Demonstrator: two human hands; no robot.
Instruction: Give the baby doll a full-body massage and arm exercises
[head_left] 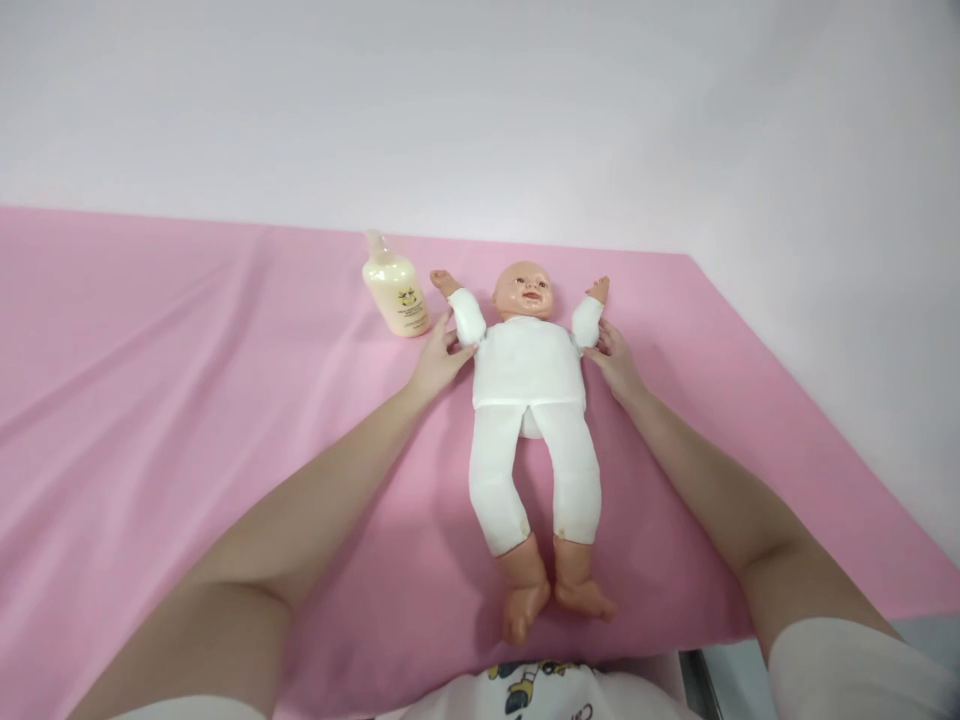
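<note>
A baby doll (529, 370) in white clothing lies face up, its head toward the wall and its bare feet toward me. Both of its arms are raised beside the head. My left hand (441, 362) grips the doll's upper arm on the left side, thumb in front and fingers partly hidden behind the sleeve. On the other side my right hand (615, 364) holds the opposite upper arm in the same way, its fingertips partly out of sight. A pale yellow pump bottle (397, 295) stands just beyond my left hand, apart from it.
A pink cloth (225, 400) with some creases covers the table. Behind and to the right is a white wall (480, 120). The table's near edge runs close to my body, where a printed white shirt (540, 692) shows.
</note>
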